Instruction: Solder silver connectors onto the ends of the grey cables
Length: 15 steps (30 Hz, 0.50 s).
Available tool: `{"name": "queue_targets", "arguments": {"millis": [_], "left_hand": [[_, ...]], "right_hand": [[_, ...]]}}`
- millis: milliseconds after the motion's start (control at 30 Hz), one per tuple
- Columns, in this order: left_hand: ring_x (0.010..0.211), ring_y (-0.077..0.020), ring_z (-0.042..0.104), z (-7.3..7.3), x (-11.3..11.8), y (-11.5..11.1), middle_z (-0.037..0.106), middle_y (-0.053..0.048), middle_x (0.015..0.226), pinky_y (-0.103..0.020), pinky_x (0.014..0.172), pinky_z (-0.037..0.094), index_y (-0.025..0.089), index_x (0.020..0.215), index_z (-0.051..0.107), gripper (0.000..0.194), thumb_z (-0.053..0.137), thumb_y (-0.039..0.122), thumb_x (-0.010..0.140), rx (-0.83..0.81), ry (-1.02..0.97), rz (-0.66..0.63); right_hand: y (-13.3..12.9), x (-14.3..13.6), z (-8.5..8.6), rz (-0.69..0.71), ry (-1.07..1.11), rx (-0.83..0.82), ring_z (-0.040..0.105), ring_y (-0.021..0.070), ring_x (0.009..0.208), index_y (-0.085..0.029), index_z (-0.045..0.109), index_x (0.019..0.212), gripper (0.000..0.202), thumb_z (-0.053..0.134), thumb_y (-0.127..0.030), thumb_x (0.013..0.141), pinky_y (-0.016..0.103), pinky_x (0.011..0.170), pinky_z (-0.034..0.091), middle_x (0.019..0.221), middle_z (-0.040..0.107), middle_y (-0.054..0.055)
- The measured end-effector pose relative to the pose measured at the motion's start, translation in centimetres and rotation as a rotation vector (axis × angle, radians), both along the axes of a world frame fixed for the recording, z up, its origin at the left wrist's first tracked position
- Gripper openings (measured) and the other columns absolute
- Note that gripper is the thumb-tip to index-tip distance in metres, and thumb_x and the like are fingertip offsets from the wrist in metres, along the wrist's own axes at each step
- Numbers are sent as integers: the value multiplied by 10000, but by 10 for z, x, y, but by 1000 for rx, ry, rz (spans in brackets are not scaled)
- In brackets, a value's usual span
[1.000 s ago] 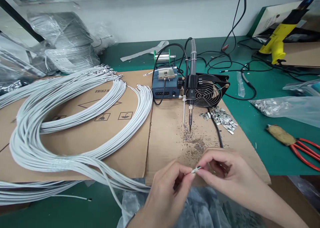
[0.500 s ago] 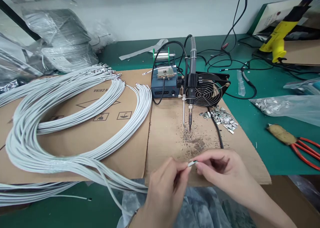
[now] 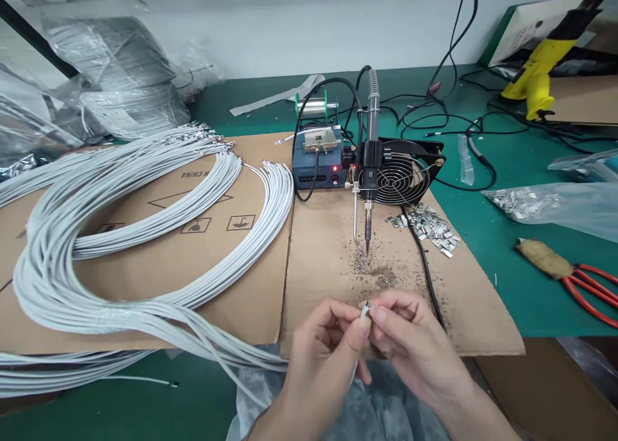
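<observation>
Over cardboard nr front edge, we see white cable end pinched in L hand, long axis approx. fwd, toward soldering iron; R hand close on R side, can't tell if gripping.

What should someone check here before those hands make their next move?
1. Cable end held steady: ok, pinched between thumb and finger of the left hand.
2. Right hand gripping the cable's tip: cannot tell; its fingers are right beside it.
3. Soldering iron secured: ok, clamped tip-down, clear of both hands.
4. Iron hot: cannot tell, though a red light glows on the blue station.
5. Cardboard clean: not ok, dark debris lies around the iron's tip.
6. Fan spinning: cannot tell.
</observation>
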<state>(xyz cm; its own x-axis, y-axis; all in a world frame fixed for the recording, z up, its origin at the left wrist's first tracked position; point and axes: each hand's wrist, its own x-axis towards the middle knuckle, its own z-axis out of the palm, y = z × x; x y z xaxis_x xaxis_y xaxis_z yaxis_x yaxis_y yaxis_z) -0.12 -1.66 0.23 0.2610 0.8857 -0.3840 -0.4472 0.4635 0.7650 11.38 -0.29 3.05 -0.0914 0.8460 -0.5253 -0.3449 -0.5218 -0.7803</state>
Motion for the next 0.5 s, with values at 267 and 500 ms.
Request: {"name": "queue_targets", "arguments": {"millis": [267,500], "left_hand": [[353,-35,463,1,-11,4,516,24,563,-105,360,322,115,721,508,241,593,327,800,-65,-100,-131],[431,-60,469,5,-11,-1,484,20,543,-137,423,346,129,727,572,163,549,260,822,150,258,-108]], "right_hand": [[8,15,15,333,-361,140,382,69,450,-155,571,729,112,655,-229,743,160,421,300,507,434,-42],[18,21,32,531,-673,228,354,92,486,-137,557,617,187,579,-235,775,190,416,264,524,446,-10]]}}
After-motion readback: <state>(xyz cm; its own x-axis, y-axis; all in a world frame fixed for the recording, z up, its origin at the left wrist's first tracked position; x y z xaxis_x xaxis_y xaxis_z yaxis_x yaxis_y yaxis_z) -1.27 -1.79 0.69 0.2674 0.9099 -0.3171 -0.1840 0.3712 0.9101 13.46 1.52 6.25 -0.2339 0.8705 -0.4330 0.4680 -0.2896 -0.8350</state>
